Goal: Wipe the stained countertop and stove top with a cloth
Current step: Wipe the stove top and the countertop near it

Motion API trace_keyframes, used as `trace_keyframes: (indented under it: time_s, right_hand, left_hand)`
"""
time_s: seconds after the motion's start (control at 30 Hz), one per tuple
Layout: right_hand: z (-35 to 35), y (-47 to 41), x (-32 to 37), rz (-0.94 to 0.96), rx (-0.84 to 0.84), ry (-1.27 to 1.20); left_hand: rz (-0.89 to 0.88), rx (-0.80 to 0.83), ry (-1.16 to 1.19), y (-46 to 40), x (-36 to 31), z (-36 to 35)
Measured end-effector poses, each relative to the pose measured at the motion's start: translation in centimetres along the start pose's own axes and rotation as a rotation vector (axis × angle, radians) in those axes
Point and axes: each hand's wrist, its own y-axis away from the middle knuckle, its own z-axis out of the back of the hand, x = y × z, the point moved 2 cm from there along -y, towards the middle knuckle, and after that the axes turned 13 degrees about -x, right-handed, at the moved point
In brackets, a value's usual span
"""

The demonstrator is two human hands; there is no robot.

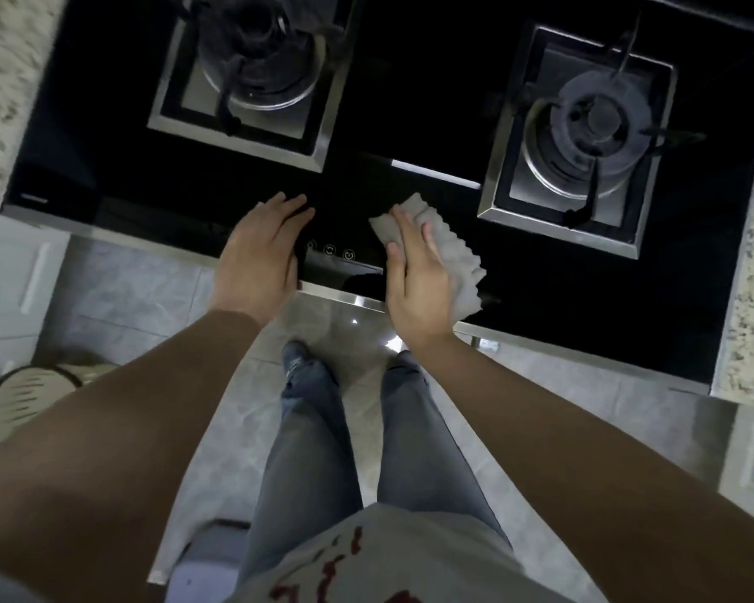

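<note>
A black glass stove top [410,102] is seen from above, set into a pale speckled countertop [1,80] that shows at the left and right edges. Two gas burners sit in steel-framed square wells: a left burner [257,58] at the top and a right burner [593,128] further right. A row of small round touch controls [329,250] is seen near the front edge of the glass, between the two hands. The right hand [414,280] is laid palm down on a light grey cloth [449,250], which is pressed flat against the glass just left of the right burner's frame. The fingers are stretched out and slightly spread over the cloth rather than closed around it. The cloth lies under the palm and fingers; a crumpled end shows beyond the fingertips toward the back, one corner pokes out to the left of the fingers, and a longer part spreads out to the right of the hand and down toward the front edge. The left hand [262,250] is rested palm down on the glass near the front edge, just left of the controls, with the fingers straight, close together and holding nothing. The two hands are near each other but apart. Below the stove, grey trousers [323,450], a pale shirt with red marks [388,567] and a tiled floor [127,298] are visible. A round slotted object [22,398] lies on the floor at the lower left.
</note>
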Motion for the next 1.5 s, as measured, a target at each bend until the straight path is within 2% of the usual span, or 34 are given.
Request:
trace_keyframes:
  time_s: [0.37, 0.43, 0.53, 0.6, 0.67, 0.77, 0.87, 0.97, 1.07, 1.13, 1.23, 1.33, 1.4, 1.5]
  right_hand:
    - [-8.8, 1.3, 8.1, -0.077, 0.038, -0.002]
    - [-10.1, 1.6, 9.2, -0.077, 0.034, -0.003]
    - [-11.7, 2.0, 10.9, -0.117, -0.027, -0.020]
    - [-11.7, 1.8, 12.3, -0.243, -0.080, -0.094]
    - [-11.3, 1.5, 13.0, -0.473, -0.128, -0.239]
    - [-10.0, 0.6, 12.4, -0.840, -0.242, -0.671]
    - [-6.8, -1.6, 11.1, -0.985, -0.370, -0.912]
    - [-2.7, -4.7, 10.0, -0.838, -0.432, -0.870]
    - [0.1, -7.3, 9.3, -0.543, -0.371, -0.525]
    - [0.2, -8.5, 8.5, -0.318, -0.225, -0.308]
    - [-2.5, -8.9, 6.2, -0.003, 0.121, 0.031]
    - [-5.1, -8.5, 4.5, 0.144, 0.263, 0.377]
    - [-6.0, -8.3, 4.4, 0.202, 0.251, 0.566]
    - [-6.3, -8.4, 4.2, 0.239, 0.226, 0.669]
  left_hand:
    - [-0.335, 0.099, 0.213, -4.3, 8.2, -0.4]
    - [-0.307, 0.090, 0.248, -4.3, 8.3, -0.6]
    - [-0.117, 0.068, 0.316, -4.2, 8.2, -0.2]
    - [-0.106, 0.082, 0.318, -4.1, 8.0, 0.2]
    - [-0.154, 0.093, 0.310, -4.0, 8.0, 0.2]
    - [-0.175, 0.120, 0.289, -4.3, 8.6, -0.1]
    - [-0.192, 0.121, 0.251, -4.2, 8.4, 0.0]
    - [-0.182, 0.098, 0.214, -4.0, 8.2, 0.4]
    - [-0.179, 0.107, 0.202, -3.9, 8.0, 0.6]
    - [-0.188, 0.105, 0.204, -4.0, 8.0, 0.5]
    - [-0.215, 0.101, 0.178, -4.3, 7.7, 0.5]
    - [-0.295, 0.081, 0.114, -4.5, 7.4, 0.8]
    - [-0.354, 0.069, 0.086, -4.7, 7.0, 0.9]
    - [-0.414, 0.097, 0.069, -5.3, 6.5, 0.5]
